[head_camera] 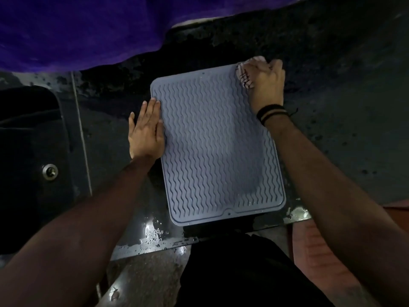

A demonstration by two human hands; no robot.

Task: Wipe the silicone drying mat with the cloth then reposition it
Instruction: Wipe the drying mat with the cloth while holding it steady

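Observation:
A blue-grey silicone drying mat [212, 147] with wavy ridges lies flat on a dark, wet counter. My right hand [266, 87] is closed on a bunched pale cloth [244, 73] with dark stripes and presses it onto the mat's far right corner. My left hand [146, 131] lies flat with fingers together, palm down on the counter and the mat's left edge. A black band circles my right wrist.
A dark sink [31, 151] with a metal drain [50, 171] sits to the left. Purple fabric [77, 29] hangs over the far side. Water puddles [152, 231] lie on the counter's near edge. A reddish surface [314, 251] shows at the lower right.

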